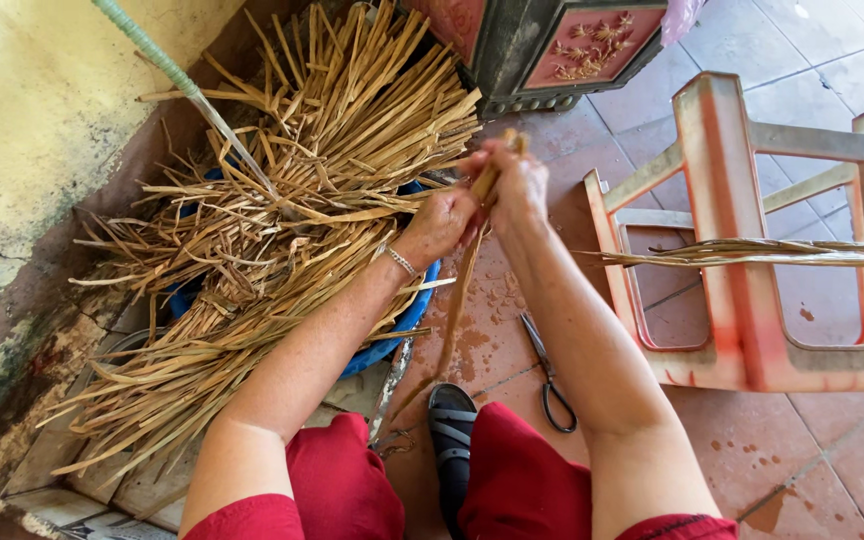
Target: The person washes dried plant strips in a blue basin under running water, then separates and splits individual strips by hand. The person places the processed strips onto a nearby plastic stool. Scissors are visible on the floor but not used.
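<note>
We note both hands meeting just above centre frame: the left hand (444,222) is closed around a thin bundle of dried leaf strips (464,262), and the right hand (518,183) pinches the same bundle at its upper end, fingers curled shut. The strips trail down toward the lower centre. To the left, a large heap of dried strips (282,200) lies over a blue basin (404,325). A pair of scissors (548,375) rests on the tiled floor (802,460) between the forearms. At right, an overturned plastic stool (742,230) carries a few long strips (752,253) across it.
</note>
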